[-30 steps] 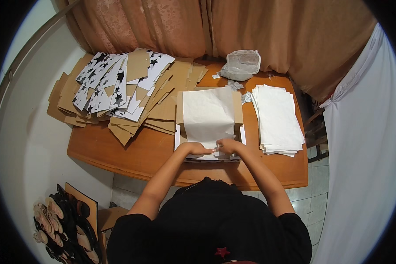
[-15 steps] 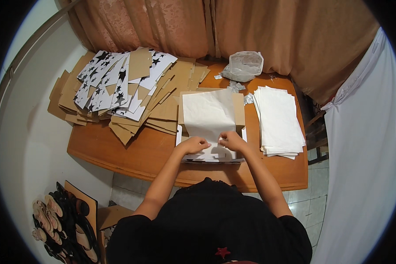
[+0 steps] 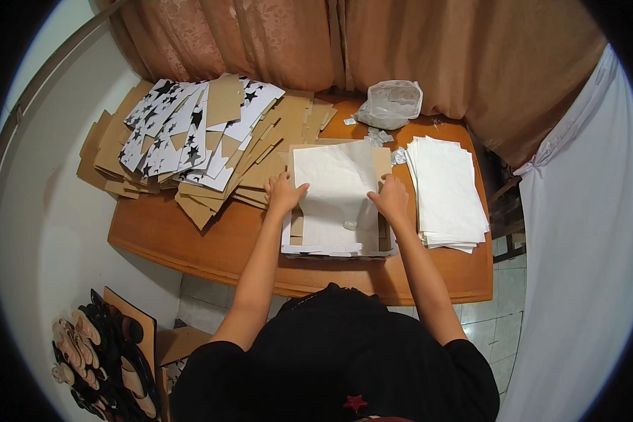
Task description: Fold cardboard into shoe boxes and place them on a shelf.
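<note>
An open cardboard box [image 3: 322,250], white with dark printing outside and brown inside, stands in front of me with its lid raised at the far side. A sheet of white paper [image 3: 334,176] lines it and runs up over the lid. On the paper inside the box lies a small pale packet [image 3: 349,226]. My left hand [image 3: 283,195] grips the left edge of the lid, fingers outside and thumb toward the paper. At the right edge, my right hand [image 3: 392,197] holds the lid likewise, its thumb by the paper.
Flat cardboard blanks [image 3: 260,169], some star-printed, are piled on the left of the wooden table [image 3: 190,243]. A stack of white paper [image 3: 446,193] lies on the right. Behind it sit a clear plastic bag [image 3: 394,104] and loose small packets [image 3: 378,137]. Shoes [image 3: 84,352] stand lower left.
Both hands have moved away from the middle of the box, outward and farther from me, to the lid's two sides. The small packet now shows on the paper inside.
</note>
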### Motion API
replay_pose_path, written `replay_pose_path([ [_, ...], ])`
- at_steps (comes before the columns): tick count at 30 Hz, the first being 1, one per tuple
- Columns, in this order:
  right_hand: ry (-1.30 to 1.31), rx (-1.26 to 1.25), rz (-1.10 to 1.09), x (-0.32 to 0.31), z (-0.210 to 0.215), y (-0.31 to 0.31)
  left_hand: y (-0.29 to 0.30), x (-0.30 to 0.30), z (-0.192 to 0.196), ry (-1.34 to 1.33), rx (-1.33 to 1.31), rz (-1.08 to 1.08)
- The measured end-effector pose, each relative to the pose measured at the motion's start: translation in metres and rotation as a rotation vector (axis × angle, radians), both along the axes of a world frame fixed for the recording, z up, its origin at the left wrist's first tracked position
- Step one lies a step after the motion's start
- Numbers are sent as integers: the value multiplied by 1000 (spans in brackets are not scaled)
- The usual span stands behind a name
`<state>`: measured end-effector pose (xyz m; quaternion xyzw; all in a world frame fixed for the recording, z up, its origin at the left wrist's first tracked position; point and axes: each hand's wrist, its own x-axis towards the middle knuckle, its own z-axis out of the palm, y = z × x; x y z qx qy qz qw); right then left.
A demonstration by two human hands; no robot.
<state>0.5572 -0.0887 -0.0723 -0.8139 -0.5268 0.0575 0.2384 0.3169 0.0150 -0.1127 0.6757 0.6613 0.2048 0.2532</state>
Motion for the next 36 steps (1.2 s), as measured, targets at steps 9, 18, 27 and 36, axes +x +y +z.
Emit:
replay_pose_path([
  [9, 169, -49, -37, 30, -38, 10, -1, 18, 10, 17, -95, 6],
  [18, 639, 154, 153, 62, -64, -8, -1, 14, 4, -88, -34, -68],
  [27, 442, 321, 139, 45, -42, -7, 11, 3, -25, -443, 120, -265],
  [36, 74, 510, 327, 49, -43, -21, -11, -1, -2, -301, 355, -352],
])
